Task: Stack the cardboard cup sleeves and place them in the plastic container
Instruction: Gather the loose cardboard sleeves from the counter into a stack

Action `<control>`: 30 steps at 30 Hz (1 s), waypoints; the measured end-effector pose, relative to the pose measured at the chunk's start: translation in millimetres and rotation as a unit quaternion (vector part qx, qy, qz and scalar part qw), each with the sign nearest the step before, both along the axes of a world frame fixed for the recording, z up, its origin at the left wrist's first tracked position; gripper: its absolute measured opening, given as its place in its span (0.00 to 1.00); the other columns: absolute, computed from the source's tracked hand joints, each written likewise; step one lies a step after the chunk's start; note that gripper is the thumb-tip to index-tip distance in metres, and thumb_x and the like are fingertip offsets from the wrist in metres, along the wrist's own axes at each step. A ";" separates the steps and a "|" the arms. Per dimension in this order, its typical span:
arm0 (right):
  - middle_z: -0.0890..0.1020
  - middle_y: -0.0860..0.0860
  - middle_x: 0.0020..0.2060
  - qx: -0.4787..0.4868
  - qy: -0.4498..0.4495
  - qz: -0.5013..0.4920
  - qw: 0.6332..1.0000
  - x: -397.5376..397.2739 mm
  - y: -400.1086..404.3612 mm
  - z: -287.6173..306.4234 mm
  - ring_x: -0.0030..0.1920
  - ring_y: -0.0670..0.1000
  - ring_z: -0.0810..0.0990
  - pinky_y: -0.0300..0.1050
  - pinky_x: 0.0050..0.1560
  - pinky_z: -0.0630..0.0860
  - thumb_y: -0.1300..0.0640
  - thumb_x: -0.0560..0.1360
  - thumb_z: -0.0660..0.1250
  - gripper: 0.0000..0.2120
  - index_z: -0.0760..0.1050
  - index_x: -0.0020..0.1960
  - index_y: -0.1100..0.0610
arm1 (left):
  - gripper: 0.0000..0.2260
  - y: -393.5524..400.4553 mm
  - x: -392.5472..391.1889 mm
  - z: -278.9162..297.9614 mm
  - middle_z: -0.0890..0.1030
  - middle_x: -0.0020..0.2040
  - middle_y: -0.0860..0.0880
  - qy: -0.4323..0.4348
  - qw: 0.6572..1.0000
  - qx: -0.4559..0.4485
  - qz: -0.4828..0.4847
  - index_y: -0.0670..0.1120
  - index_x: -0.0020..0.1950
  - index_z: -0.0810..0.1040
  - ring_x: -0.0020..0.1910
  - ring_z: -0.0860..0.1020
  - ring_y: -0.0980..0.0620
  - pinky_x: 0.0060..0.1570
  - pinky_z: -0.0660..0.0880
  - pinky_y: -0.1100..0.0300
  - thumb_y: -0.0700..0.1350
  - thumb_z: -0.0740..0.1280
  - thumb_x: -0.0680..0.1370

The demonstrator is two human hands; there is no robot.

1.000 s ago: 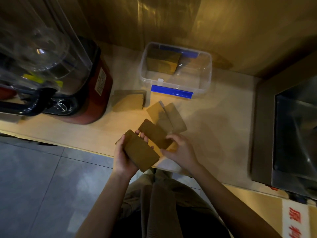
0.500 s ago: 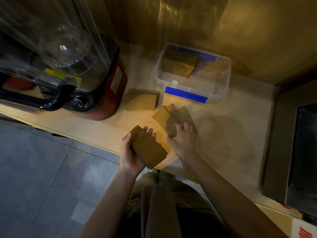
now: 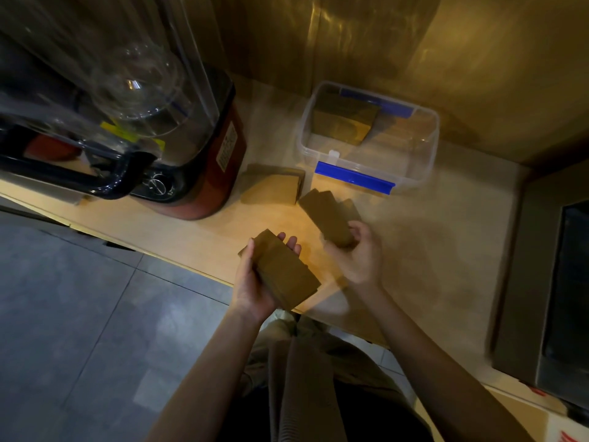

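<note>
My left hand holds a stack of flat brown cardboard cup sleeves over the counter's front edge. My right hand grips the near end of a couple more sleeves, lifted off the counter just right of that stack. Another small pile of sleeves lies flat on the counter beside the blender. The clear plastic container with blue clips stands at the back, and a stack of sleeves sits in its left half.
A large blender with a red base and clear jar fills the left of the wooden counter. A dark metal appliance stands at the right. The wall rises right behind the container. Grey floor tiles lie below left.
My right hand reached forward to the loose sleeves near the container, closed on them and raised them. The left hand kept its stack and barely shifted. The camera moved closer.
</note>
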State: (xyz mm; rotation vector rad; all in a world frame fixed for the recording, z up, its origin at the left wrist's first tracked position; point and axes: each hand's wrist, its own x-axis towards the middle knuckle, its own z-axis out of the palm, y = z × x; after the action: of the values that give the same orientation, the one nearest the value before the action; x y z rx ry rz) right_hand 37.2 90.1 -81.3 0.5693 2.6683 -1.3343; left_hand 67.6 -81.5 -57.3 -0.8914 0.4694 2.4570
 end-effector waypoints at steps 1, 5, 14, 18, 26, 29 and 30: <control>0.78 0.51 0.51 -0.043 0.002 -0.023 0.999 2.8 0.5 10.2 0.52 0.52 0.77 0.42 0.49 0.73 0.52 0.64 0.75 0.24 0.71 0.57 0.55 | 0.40 1.1 -0.8 0.4 0.84 0.52 0.45 -0.002 1.000 0.002 0.000 0.46 0.60 0.76 0.50 0.82 0.48 0.55 0.76 0.48 0.57 0.79 0.51; 0.77 0.50 0.52 -0.125 0.040 0.018 0.991 24.1 -5.1 48.6 0.49 0.44 0.76 0.29 0.46 0.72 0.55 0.63 0.75 0.24 0.72 0.57 0.54 | 0.41 7.3 -2.9 2.7 0.84 0.52 0.44 0.017 1.000 0.009 -0.016 0.46 0.60 0.76 0.52 0.82 0.47 0.55 0.76 0.48 0.58 0.79 0.50; 0.71 0.45 0.51 -0.049 0.040 0.099 0.993 61.0 -28.0 63.6 0.52 0.45 0.70 0.27 0.45 0.68 0.43 0.59 0.65 0.27 0.73 0.57 0.49 | 0.42 21.5 -3.1 7.5 0.81 0.57 0.46 0.139 0.985 0.056 -0.080 0.45 0.66 0.70 0.56 0.79 0.49 0.56 0.76 0.47 0.63 0.74 0.58; 0.73 0.51 0.54 0.023 0.046 0.141 0.989 64.9 -23.7 61.4 0.55 0.44 0.66 0.32 0.50 0.66 0.43 0.60 0.63 0.28 0.75 0.58 0.51 | 0.37 28.4 -3.6 5.2 0.82 0.55 0.47 0.131 0.987 0.047 -0.078 0.48 0.62 0.72 0.55 0.79 0.50 0.59 0.73 0.50 0.61 0.76 0.57; 0.69 0.50 0.61 0.055 -0.015 0.220 0.974 66.5 -3.6 63.5 0.60 0.48 0.64 0.39 0.55 0.65 0.44 0.70 0.66 0.26 0.66 0.65 0.49 | 0.27 37.1 -8.8 2.6 0.81 0.46 0.50 0.102 0.992 -0.013 -0.079 0.50 0.54 0.76 0.47 0.80 0.54 0.51 0.78 0.55 0.53 0.78 0.58; 0.70 0.49 0.62 -0.047 -0.050 0.190 0.979 61.7 10.1 59.4 0.60 0.45 0.65 0.37 0.52 0.65 0.44 0.72 0.62 0.23 0.68 0.65 0.49 | 0.26 37.7 -10.4 1.5 0.82 0.43 0.51 0.088 0.993 -0.024 -0.077 0.51 0.51 0.77 0.45 0.81 0.54 0.51 0.77 0.55 0.52 0.79 0.56; 0.72 0.49 0.62 -0.076 -0.044 0.158 0.984 60.2 16.4 56.0 0.60 0.46 0.67 0.37 0.53 0.67 0.45 0.73 0.62 0.21 0.69 0.65 0.49 | 0.26 37.6 -10.6 1.8 0.83 0.42 0.51 0.082 0.993 -0.028 -0.075 0.50 0.51 0.78 0.44 0.81 0.54 0.51 0.77 0.55 0.52 0.79 0.56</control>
State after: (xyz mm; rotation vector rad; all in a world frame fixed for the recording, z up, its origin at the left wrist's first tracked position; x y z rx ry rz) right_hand 97.4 106.5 -25.3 0.1715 2.4309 -1.3658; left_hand 56.9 -43.9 -55.5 -0.6532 0.6427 2.3978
